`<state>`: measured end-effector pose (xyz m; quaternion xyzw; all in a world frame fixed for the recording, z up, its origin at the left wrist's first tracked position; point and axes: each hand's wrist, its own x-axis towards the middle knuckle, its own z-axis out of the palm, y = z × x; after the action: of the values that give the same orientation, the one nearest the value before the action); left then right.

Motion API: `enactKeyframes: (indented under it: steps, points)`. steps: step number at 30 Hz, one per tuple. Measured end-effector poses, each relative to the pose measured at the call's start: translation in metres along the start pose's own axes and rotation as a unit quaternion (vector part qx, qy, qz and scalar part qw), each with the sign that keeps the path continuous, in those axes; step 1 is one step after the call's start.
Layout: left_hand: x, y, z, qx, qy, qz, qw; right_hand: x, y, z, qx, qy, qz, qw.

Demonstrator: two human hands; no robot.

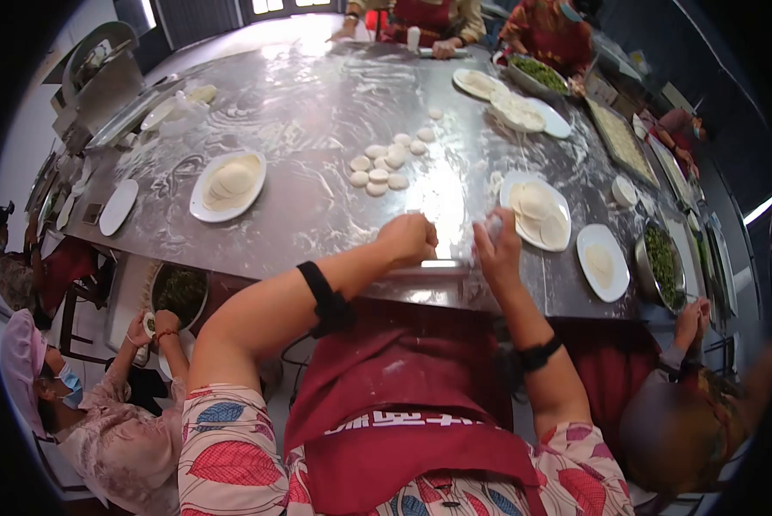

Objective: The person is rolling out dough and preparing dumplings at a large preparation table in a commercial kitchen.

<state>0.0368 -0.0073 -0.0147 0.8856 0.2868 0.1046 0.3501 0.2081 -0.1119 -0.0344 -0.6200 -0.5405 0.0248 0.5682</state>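
Floured grey metal table [308,206]: left grip [409,239] curled, any contents hidden; right grip [498,249] closed around a small, blurred whitish object [493,226].

No wording, brand or number can be read with certainty. White lettering [410,421] is borne by the maroon apron [399,365] that is worn by the person with the camera. It is set in one row across the cloth, in bold, blocky characters that look Chinese. The lower part of the row, as seen here, is covered by a fold of the apron, so the words cannot be made out.
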Motion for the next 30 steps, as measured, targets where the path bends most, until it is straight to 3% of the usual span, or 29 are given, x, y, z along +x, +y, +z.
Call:
enactKeyframes:
  steps: [5, 8, 11, 12, 13, 15, 17, 18, 21, 22, 26, 30]
  points:
    - [-0.001, -0.012, -0.005, 0.040, 0.012, -0.019, 0.999, -0.015, -0.006, -0.009, 0.026, -0.014, 0.045, 0.999]
    - [-0.012, -0.028, -0.003, -0.194, -0.038, -0.148, 0.969, -0.050, -0.020, -0.022, 0.088, -0.014, 0.054, 0.995]
    - [-0.014, -0.023, -0.001, -0.033, 0.008, -0.058, 0.998, -0.026, -0.013, -0.013, 0.038, -0.013, 0.049, 0.998]
    - [-0.008, -0.020, -0.001, -0.018, 0.009, -0.051, 0.999, -0.011, 0.005, -0.002, -0.018, 0.013, -0.029, 0.999]
    - [-0.002, -0.017, 0.000, -0.003, 0.013, -0.044, 0.999, 0.002, 0.018, 0.007, -0.065, 0.016, -0.031, 0.997]
    - [0.003, -0.013, -0.004, 0.000, -0.016, -0.032, 0.999, 0.015, -0.006, 0.010, 0.015, -0.024, 0.054, 0.998]
    - [0.006, -0.012, -0.011, -0.022, -0.077, -0.018, 0.997, 0.004, -0.007, 0.000, 0.004, -0.021, 0.037, 0.999]
    - [0.006, -0.020, -0.009, -0.016, -0.064, 0.022, 0.998, -0.006, -0.008, -0.006, -0.003, -0.023, 0.027, 0.999]
    - [-0.001, -0.025, -0.010, -0.045, -0.025, -0.013, 0.999, -0.045, -0.021, -0.022, 0.091, -0.022, 0.061, 0.994]
    - [-0.002, -0.025, -0.011, -0.132, -0.066, -0.080, 0.986, -0.043, -0.019, -0.020, 0.075, -0.023, 0.059, 0.995]
    - [0.002, -0.020, -0.012, 0.000, -0.050, 0.016, 0.999, 0.006, -0.001, 0.005, 0.004, -0.007, 0.042, 0.999]
    - [0.008, -0.012, -0.009, 0.003, -0.027, -0.005, 1.000, 0.018, 0.008, 0.015, -0.016, -0.004, 0.013, 1.000]
